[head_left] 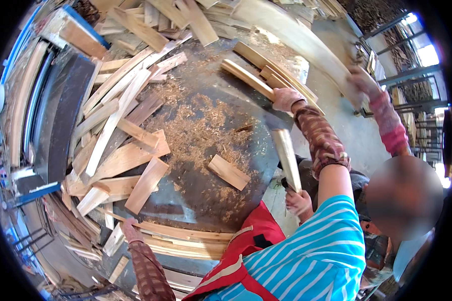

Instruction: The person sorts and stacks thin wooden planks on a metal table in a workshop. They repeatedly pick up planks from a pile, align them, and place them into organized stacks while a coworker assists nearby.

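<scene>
My right hand (pixel 289 99), in a pale pinkish glove, reaches across to the far right of the table. Its fingers are wrapped round the near end of a narrow wooden board (pixel 248 79). More boards (pixel 278 75) lie close beside that one. At the near left, my gloved left hand (pixel 131 231) is closed at the left end of a stack of long wooden strips (pixel 186 236). A thin strip pokes out past its fingers, which are partly hidden. The stack runs along the table edge in front of my red apron.
Sawdust and shavings (pixel 201 120) cover the dark tabletop (pixel 186 200), with a short wooden block (pixel 229 172) on it. Mixed offcuts (pixel 120 150) pile up at left, beside a machine (pixel 68 115). A co-worker at right holds a short board (pixel 287 158) and a blurred long plank (pixel 296 42).
</scene>
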A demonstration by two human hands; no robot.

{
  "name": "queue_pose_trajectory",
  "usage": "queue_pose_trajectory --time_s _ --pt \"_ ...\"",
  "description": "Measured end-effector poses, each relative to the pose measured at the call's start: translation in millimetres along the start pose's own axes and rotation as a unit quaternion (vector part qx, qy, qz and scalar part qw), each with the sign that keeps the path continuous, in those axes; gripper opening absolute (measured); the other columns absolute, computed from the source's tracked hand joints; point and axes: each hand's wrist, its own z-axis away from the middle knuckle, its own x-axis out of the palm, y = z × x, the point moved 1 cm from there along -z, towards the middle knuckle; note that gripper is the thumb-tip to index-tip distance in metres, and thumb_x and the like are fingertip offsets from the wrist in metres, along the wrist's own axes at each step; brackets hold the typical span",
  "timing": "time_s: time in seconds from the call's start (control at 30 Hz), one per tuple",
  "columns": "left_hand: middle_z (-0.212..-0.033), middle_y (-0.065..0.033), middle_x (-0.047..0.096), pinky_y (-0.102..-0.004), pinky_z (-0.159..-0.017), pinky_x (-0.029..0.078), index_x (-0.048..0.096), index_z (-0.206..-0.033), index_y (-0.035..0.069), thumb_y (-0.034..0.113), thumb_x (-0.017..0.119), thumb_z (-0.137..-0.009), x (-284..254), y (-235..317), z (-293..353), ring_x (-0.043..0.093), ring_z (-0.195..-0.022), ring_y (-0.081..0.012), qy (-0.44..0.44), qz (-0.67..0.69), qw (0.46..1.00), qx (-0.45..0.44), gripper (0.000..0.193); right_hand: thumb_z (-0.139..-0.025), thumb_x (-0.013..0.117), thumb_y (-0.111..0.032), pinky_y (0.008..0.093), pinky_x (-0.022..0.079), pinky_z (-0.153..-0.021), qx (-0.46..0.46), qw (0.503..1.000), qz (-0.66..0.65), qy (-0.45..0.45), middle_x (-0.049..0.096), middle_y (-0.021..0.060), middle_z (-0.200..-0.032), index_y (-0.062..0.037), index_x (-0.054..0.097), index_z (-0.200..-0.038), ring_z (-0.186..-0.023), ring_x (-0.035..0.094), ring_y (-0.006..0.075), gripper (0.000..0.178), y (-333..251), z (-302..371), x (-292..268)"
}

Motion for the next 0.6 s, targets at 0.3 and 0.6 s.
queue_pose_trajectory --time_s 0.3,0.6 --pt "-0.101 -0.0172 0.065 -0.0471 -0.091 0.056 0.056 -0.117 0.001 0.026 0.057 -0.097 -61.4 4.6 39.7 0.065 -0.094 -0.0333 -0.227 0.290 0.930 -0.007 0.033 -0.086 0.069 -0.029 0.0514 0.054 -0.086 -0.059 0.975 0.139 0.163 0.067 0.0172 -0.117 -0.0091 0.056 -0.135 -0.103 0.066 0.0382 0.055 11.4 -32.6 -19.9" --pt "-0.108 -0.0176 0.062 -0.0412 -0.077 0.058 0.052 -0.127 0.000 0.019 0.066 -0.090 -28.3 -30.9 148.0 0.063 -0.096 -0.0357 -0.332 0.442 0.830 -0.074 0.044 -0.088 0.068 -0.024 0.0439 0.044 -0.109 -0.624 0.751 -0.026 0.214 0.055 0.0192 -0.143 -0.0058 0.047 -0.146 -0.128 0.055 0.0364 0.064 -330.6 96.9 98.0"
